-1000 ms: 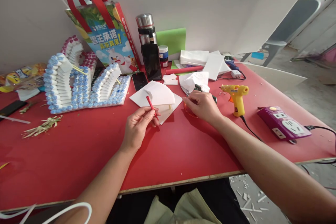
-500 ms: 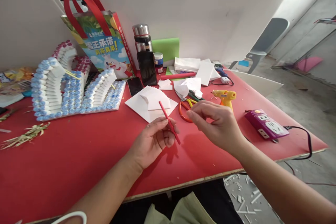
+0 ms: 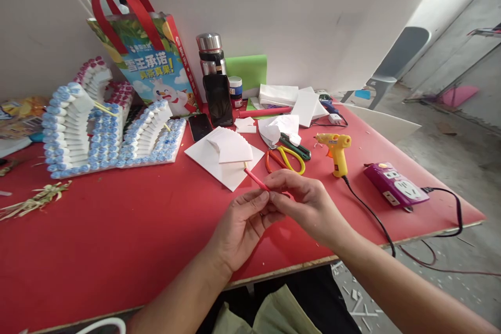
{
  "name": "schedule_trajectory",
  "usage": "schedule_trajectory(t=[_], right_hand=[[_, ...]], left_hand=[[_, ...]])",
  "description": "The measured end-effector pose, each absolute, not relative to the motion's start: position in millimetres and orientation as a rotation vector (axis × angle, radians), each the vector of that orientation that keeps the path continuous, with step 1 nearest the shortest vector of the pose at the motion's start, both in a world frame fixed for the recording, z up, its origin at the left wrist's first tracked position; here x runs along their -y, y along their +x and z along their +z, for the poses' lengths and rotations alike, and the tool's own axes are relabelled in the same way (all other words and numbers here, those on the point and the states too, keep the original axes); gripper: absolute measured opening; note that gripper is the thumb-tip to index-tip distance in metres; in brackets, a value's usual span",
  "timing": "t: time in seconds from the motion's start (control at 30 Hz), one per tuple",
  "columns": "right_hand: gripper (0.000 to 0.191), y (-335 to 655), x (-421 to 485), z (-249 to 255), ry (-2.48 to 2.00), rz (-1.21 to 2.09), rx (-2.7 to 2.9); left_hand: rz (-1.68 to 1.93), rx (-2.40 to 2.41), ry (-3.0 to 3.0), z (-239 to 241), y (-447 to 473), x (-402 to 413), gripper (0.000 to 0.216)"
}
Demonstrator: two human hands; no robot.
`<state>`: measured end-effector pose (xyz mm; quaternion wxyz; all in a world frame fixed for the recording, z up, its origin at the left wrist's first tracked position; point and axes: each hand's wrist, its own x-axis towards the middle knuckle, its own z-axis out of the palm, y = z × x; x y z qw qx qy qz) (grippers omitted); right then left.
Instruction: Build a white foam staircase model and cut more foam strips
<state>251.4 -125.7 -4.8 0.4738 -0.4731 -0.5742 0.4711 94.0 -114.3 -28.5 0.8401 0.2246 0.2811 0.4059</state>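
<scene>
A thin red roll (image 3: 256, 178), like a narrow paper tube, slants up and left from between my hands. My left hand (image 3: 250, 219) pinches its lower end between thumb and fingers. From the right, my right hand (image 3: 303, 201) grips the same end, its fingertips touching those of the left. A short pale yellow tip (image 3: 245, 165) shows at the roll's far end; whether it is inside the roll cannot be told. Just beyond lies a white square board (image 3: 199, 152) bearing a fanned stack of white pieces (image 3: 235, 151).
Scissors (image 3: 293, 160), a yellow glue gun (image 3: 337, 151) and a purple power strip (image 3: 397, 185) lie to the right on the red table (image 3: 136, 235). Blue-and-white stepped models (image 3: 105, 138), a carrier bag (image 3: 156, 70), a steel flask (image 3: 211, 55) and a phone (image 3: 217, 102) stand behind.
My right hand has come left and down to the roll and now grips it with the left. The roll has tilted further over, its lower end now hidden by fingers.
</scene>
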Motion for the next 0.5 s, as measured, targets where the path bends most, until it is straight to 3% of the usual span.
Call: schedule_trajectory(t=[0.27, 0.5], right_hand=[[0.015, 252.0, 121.4, -1.1, -1.019, 1.65, 1.104], [0.02, 255.9, 118.1, -1.1, -1.063, 1.695, 1.089]], left_hand=[[0.82, -0.56, 0.28, -34.8, 89.2, 115.3, 0.008], [0.746, -0.577, 0.424, -29.8, 86.8, 112.9, 0.016]])
